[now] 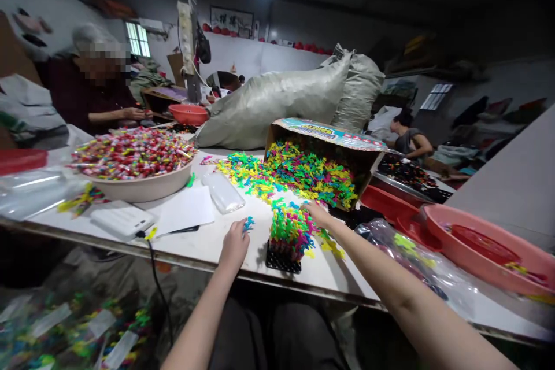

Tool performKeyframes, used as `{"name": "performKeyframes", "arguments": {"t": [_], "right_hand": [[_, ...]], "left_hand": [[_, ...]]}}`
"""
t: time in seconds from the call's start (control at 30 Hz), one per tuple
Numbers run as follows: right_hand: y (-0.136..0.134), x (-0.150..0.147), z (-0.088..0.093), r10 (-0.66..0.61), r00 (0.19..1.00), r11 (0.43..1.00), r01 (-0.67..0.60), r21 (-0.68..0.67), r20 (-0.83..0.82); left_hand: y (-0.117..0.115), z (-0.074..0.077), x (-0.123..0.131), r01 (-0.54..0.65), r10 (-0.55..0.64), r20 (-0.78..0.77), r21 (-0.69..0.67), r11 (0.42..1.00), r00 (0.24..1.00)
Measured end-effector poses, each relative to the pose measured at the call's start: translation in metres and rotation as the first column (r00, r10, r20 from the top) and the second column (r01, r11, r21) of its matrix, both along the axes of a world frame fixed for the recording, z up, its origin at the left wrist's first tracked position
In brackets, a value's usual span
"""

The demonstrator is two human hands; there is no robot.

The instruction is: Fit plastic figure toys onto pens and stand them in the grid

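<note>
My left hand [235,243] is closed on a small blue plastic figure [248,224], held just above the table left of a black rack [282,260]. Many small figures [288,225] in green, yellow, pink and blue stand packed upright in that rack. My right hand [318,215] reaches to the rack's far right side, fingers drawn together against the colourful figures; what they grip is too small to make out. Behind the rack, a tipped cardboard box [327,134] spills a heap of similar figures [303,170] onto the white table [251,251].
A wide basin [139,188] of small red and white pieces, a white power bank [122,218], paper [186,212] and a clear bag [223,191] lie left. Pink basins [485,243] and plastic wrap [416,254] are right. Large sacks [281,101] stand behind. Two people sit farther back.
</note>
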State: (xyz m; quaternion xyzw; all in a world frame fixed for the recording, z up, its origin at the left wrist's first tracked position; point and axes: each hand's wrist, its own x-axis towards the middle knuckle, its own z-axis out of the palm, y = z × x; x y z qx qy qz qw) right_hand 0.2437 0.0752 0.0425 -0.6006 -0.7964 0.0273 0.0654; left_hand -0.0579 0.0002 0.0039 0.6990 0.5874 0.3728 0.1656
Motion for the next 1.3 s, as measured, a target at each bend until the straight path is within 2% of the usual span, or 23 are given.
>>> {"name": "performKeyframes", "arguments": {"t": [0.1,0.17,0.33,0.43,0.63,0.7,0.8,0.87,0.97,1.07,1.23,1.3], "right_hand": [[-0.013,0.008,-0.009,-0.073,0.995,0.992,0.079,0.098,-0.065],[-0.016,0.013,-0.008,-0.099,0.987,0.981,0.117,0.151,-0.123],[-0.02,0.029,0.016,-0.125,0.955,0.949,0.194,0.249,-0.268],[-0.036,0.035,0.022,-0.154,0.928,0.925,0.256,0.28,-0.339],[-0.098,0.011,-0.008,-0.185,0.918,0.932,0.277,0.235,-0.35],[-0.115,-0.001,-0.016,-0.243,0.917,0.906,0.331,0.265,-0.316],[-0.131,-0.011,-0.024,-0.292,0.9,0.837,0.404,0.369,-0.324],[-0.135,-0.014,-0.029,-0.312,0.896,0.828,0.419,0.372,-0.314],[-0.135,-0.018,-0.036,-0.351,0.911,0.86,0.405,0.31,-0.217],[-0.132,-0.02,-0.042,-0.362,0.92,0.868,0.392,0.304,-0.151],[-0.129,-0.019,-0.047,-0.319,0.933,0.88,0.356,0.314,-0.165],[-0.132,-0.019,-0.046,-0.322,0.929,0.861,0.367,0.351,-0.183]], "left_hand": [[-0.007,0.0,0.008,-0.094,0.102,-0.222,0.047,0.994,0.97],[-0.013,0.001,0.011,-0.138,0.158,-0.315,0.087,0.987,0.936],[-0.014,0.005,0.012,-0.153,0.172,-0.408,0.079,0.985,0.897],[-0.013,0.007,0.014,-0.159,0.167,-0.418,0.054,0.986,0.893],[-0.016,0.012,0.013,-0.108,0.115,-0.396,0.042,0.993,0.911],[-0.016,0.012,0.012,-0.092,0.108,-0.397,0.058,0.994,0.912],[-0.014,0.009,0.011,-0.087,0.105,-0.365,0.064,0.994,0.925],[-0.013,0.007,0.01,-0.093,0.106,-0.344,0.053,0.994,0.933],[-0.014,0.008,0.01,-0.085,0.095,-0.343,0.044,0.995,0.935],[-0.016,0.011,0.01,-0.083,0.089,-0.352,0.034,0.996,0.932],[-0.022,0.012,0.008,-0.069,0.069,-0.376,0.013,0.998,0.924],[-0.025,0.012,0.008,-0.028,0.029,-0.377,0.008,1.0,0.926]]}}
